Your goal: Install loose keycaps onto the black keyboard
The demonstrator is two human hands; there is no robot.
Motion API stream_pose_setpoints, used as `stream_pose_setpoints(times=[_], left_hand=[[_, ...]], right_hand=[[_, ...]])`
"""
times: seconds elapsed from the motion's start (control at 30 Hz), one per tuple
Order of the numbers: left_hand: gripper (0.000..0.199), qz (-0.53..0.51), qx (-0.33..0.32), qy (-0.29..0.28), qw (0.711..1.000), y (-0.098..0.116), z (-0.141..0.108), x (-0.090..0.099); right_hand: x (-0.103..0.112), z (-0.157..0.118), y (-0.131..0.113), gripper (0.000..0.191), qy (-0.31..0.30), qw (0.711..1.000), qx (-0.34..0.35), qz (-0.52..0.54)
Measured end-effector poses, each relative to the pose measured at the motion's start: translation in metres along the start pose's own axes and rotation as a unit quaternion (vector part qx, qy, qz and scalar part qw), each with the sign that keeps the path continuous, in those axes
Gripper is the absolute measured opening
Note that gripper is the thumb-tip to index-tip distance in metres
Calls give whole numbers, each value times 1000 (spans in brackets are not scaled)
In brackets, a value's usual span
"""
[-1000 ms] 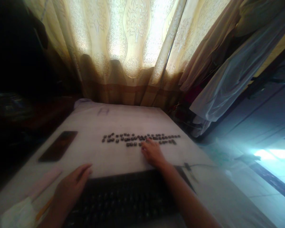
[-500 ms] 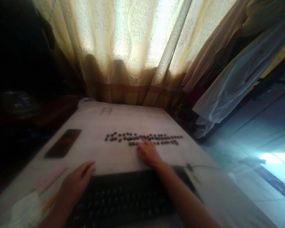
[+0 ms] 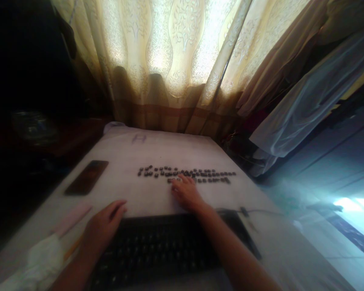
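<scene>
A black keyboard (image 3: 160, 242) lies across the near side of the white-covered table, partly under my right forearm. Beyond it, loose black keycaps (image 3: 214, 175) are spread in uneven rows. My right hand (image 3: 186, 193) reaches over the keyboard, its fingers spread and touching the near rows; whether a fingertip pinches a keycap is too blurred to see. Beside the keyboard's left end rests my left hand (image 3: 106, 221), with a gap between thumb and forefinger and nothing visible in it.
A dark phone (image 3: 87, 178) lies at the left of the table (image 3: 176, 147). Nearer are a pink strip (image 3: 73, 218), a crumpled white cloth (image 3: 45, 256) and an orange stick (image 3: 72, 248). A cable (image 3: 261, 211) runs off right. Curtains (image 3: 185, 48) hang behind; clothes (image 3: 291, 109) hang at right.
My right hand has shifted slightly left across the keycaps, its fingers now more spread. The whole view has moved a little. My left hand stays by the keyboard's left end.
</scene>
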State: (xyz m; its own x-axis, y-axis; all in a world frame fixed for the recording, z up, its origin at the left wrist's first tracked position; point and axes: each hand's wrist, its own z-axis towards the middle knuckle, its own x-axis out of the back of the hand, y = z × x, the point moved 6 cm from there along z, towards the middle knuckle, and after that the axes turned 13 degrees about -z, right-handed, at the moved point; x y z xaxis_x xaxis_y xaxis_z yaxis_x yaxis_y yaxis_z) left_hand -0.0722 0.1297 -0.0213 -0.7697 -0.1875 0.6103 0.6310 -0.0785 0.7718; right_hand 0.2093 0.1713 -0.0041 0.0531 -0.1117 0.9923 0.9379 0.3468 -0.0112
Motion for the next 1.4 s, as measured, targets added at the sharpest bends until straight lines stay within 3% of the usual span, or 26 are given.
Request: stream_pose_setpoints(times=[0.13,0.23,0.33,0.47,0.57,0.67,0.9,1.2,1.4], left_hand=[[38,12,8,-12,1000,4,0,0],[42,18,20,-18,999,4,0,0],[44,18,26,-25,999,4,0,-1],[48,37,40,-25,998,5,1,-1],[50,46,44,-22,998,6,1,0],[50,44,55,-19,997,6,1,1],[49,36,64,-17,997,2,2,0],[51,39,57,-26,997,4,1,-1],[45,31,41,-21,998,6,1,0]], right_hand=[[4,-2,-11,18,-12,1000,8,11],[18,-16,-5,15,32,997,-21,70],[32,-50,11,16,87,979,-68,171],[34,-112,27,22,111,939,-158,286],[29,-149,24,20,140,933,-177,281],[26,-167,14,19,179,944,-153,231],[28,-162,-2,18,169,970,-90,148],[30,-154,-17,16,145,976,-65,149],[39,-148,-25,16,171,971,-36,165]])
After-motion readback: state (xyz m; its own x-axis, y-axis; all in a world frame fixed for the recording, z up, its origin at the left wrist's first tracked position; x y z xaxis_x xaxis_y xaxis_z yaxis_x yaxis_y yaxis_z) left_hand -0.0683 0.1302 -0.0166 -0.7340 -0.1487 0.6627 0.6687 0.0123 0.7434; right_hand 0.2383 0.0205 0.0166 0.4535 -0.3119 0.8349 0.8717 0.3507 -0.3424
